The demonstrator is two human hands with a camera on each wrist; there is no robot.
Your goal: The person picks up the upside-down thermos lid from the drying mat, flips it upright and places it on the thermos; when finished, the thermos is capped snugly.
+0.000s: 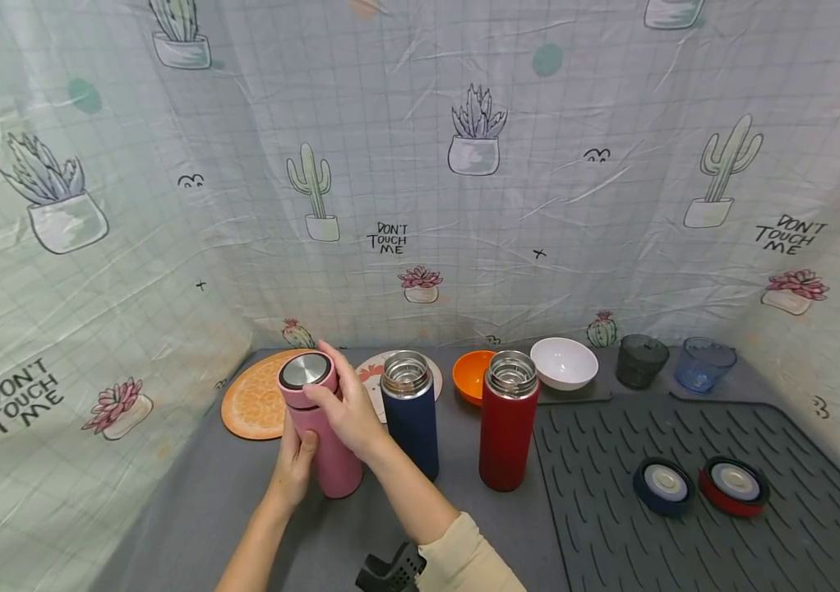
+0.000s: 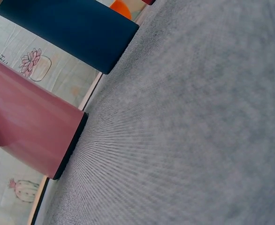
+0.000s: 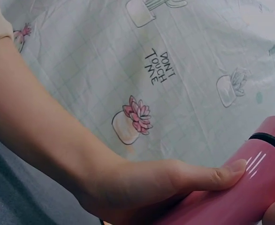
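Note:
A pink thermos bottle with a steel-topped pink lid stands on the grey table, its dark base shown in the left wrist view. My left hand holds the bottle's body, the thumb along its side; the right wrist view shows this thumb below the black band. With my right hand I grip the lid from the right, thumb in front and fingers behind. A navy thermos bottle and a red thermos bottle stand to the right, mouths uncovered.
A navy lid and a red lid lie on the dark ribbed mat. Behind are an orange-slice placemat, a patterned plate, an orange bowl, a white bowl, a dark cup and a blue cup.

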